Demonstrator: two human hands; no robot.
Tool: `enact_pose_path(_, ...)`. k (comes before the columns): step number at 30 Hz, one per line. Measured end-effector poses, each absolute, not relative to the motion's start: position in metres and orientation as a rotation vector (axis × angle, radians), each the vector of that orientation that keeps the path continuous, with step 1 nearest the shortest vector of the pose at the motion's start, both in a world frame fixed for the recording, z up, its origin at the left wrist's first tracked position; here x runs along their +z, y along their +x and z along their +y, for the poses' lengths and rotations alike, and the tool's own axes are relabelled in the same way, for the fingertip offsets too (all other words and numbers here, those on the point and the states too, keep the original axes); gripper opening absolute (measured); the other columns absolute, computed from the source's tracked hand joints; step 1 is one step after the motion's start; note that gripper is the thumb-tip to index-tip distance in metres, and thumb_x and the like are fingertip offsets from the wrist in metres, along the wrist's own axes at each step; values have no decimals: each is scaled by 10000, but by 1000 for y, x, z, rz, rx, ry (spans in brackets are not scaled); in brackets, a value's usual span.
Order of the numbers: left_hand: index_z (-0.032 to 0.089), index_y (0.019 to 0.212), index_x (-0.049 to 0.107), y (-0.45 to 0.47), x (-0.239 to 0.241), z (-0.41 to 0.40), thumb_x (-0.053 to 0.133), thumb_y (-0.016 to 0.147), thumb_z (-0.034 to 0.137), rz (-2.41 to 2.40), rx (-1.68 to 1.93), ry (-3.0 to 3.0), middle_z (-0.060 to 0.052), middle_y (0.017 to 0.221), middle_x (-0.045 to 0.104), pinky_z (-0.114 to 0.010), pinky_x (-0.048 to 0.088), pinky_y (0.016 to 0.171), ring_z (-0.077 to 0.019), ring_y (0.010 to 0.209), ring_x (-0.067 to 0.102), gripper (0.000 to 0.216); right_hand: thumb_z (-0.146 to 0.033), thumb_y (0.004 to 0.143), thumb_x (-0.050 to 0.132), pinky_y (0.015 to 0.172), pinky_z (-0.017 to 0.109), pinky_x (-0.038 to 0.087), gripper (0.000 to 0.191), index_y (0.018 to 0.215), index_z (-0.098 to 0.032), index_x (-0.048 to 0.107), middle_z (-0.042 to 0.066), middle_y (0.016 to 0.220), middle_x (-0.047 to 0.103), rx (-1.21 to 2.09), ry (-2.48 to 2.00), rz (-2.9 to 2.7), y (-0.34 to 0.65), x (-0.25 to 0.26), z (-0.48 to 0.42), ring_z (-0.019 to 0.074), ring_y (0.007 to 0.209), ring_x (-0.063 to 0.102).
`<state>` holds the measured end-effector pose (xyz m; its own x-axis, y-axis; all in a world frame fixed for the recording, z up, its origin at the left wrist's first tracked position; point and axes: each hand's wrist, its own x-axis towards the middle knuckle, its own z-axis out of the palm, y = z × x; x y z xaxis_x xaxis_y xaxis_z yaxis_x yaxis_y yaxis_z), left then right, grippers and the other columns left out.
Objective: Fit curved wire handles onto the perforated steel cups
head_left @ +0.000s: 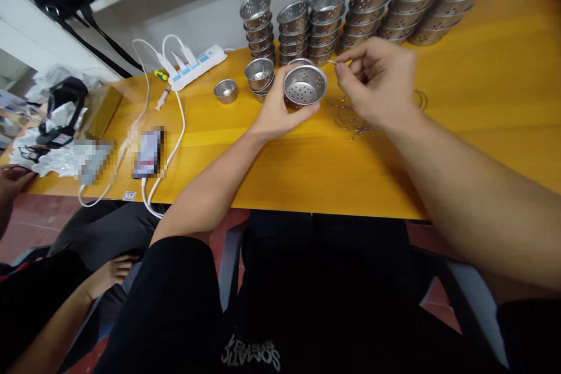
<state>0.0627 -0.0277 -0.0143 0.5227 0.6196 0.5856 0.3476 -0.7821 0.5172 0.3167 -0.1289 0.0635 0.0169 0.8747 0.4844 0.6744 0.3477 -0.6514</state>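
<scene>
My left hand (277, 110) is closed around a small perforated steel strainer cup (305, 85), held just above the yellow table (307, 169). My right hand (377, 85) pinches a thin wire handle (332, 62) by the cup's far rim, fingers pressed together. A loose heap of wire handles (355, 123) lies on the table beneath my right hand. A short stack of the same cups (259, 75) and a single cup (226, 91) sit to the left of the held one.
Several tall stacks of strainer cups (333, 17) line the table's far edge. A white power strip (197, 64) with cables, a phone (148, 152), a cardboard box (101, 108) and headphones (61, 111) lie at left. Another person's hand (13, 184) and arm are at lower left.
</scene>
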Motion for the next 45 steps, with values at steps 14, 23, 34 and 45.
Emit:
enact_pose_path(14,355,2030,10,66,-39,-18,617,1207,1001,605,1042,2519,-207,1966,457,-645,484,1596,-431,1874,597,1210,-859,1218,807,842,633,776,467,1253,-413,938,98,946,810,384,-1098,-1686,318,29,-112,389,936,837)
enact_pose_path(23,344,1989,198,70,-34,-17,787,1104,1036,638,1027,2429,-185,1852,599,-652,503,1564,-439,1783,673,1269,-879,1184,817,836,690,741,459,1267,-441,926,87,887,790,458,-1052,-1647,313,30,-114,409,861,809)
enact_pose_path(34,298,1869,388,65,-19,-28,847,1040,1051,663,945,2393,-175,1752,687,-645,536,1522,-431,1682,750,1210,-713,1151,911,851,676,745,263,1266,-477,923,71,953,833,580,-994,-1645,312,31,-114,420,976,829)
enact_pose_path(45,288,1786,487,64,-2,-43,874,974,1085,705,888,2380,-156,1686,726,-667,552,1493,-442,1644,759,1202,-548,1108,1002,808,600,758,138,1115,-428,935,45,836,771,593,-1032,-1583,301,38,-118,336,807,752)
